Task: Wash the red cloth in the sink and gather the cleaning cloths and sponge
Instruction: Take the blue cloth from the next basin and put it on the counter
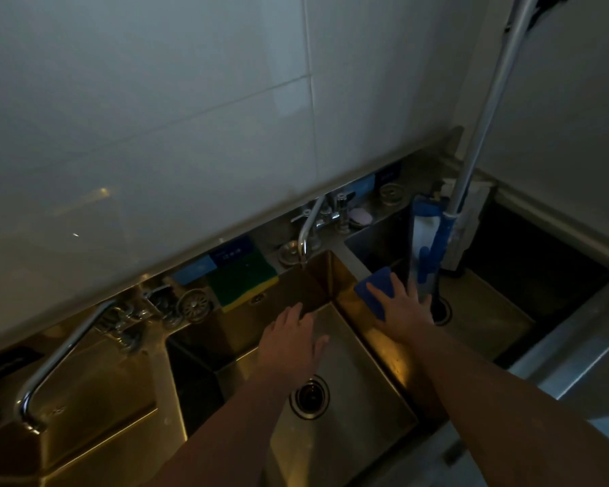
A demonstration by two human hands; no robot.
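My right hand [403, 311] rests flat on a blue cloth [375, 288] lying on the divider between the middle and right basins, fingers spread over it. Over the middle sink basin [352, 409] my left hand [290, 340] hovers open and holds nothing. A green and yellow sponge [243, 279] lies on the back ledge behind that basin. No red cloth shows in this dim view.
A tap [308, 233] with running water stands behind the middle basin; another tap [60, 353] reaches over the left basin. A mop [433, 247] with a blue head stands in the right basin [486, 311]. Strainers and a soap bar sit on the ledge.
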